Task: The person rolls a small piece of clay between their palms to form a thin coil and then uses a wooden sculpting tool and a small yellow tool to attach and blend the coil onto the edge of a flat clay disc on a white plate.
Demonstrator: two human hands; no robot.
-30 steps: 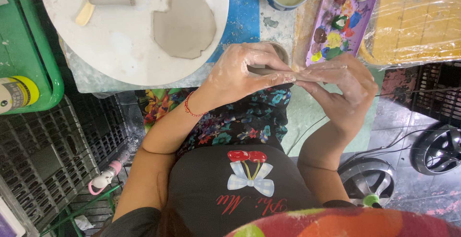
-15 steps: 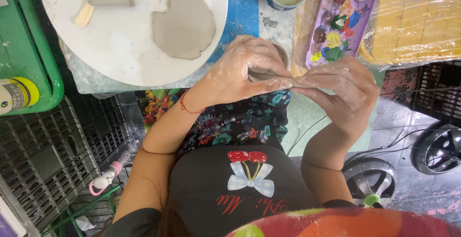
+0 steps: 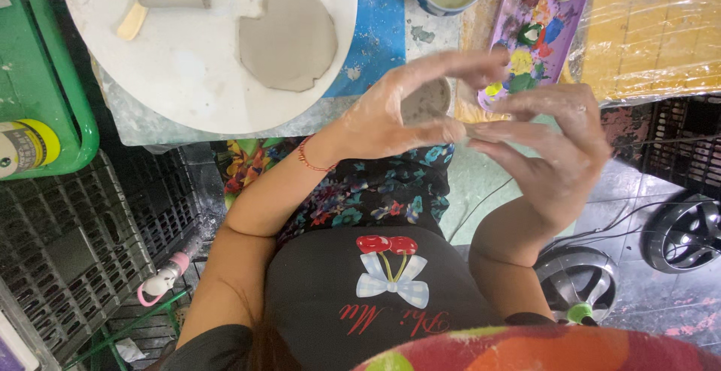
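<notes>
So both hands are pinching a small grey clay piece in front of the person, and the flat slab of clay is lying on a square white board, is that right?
Not quite. The board is round, not square, as the head view shows. The flat slab of clay lies on it, and the left hand and right hand pinch the small grey clay piece.

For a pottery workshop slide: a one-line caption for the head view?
Both hands, left hand and right hand, pinch a small grey clay piece beside a white board holding a flat clay slab.

Even, bright light is cast from above; glare is seen on the plastic wrap (image 3: 661, 33). Fingertips are slightly blurred, edges mildly stretched.
</notes>
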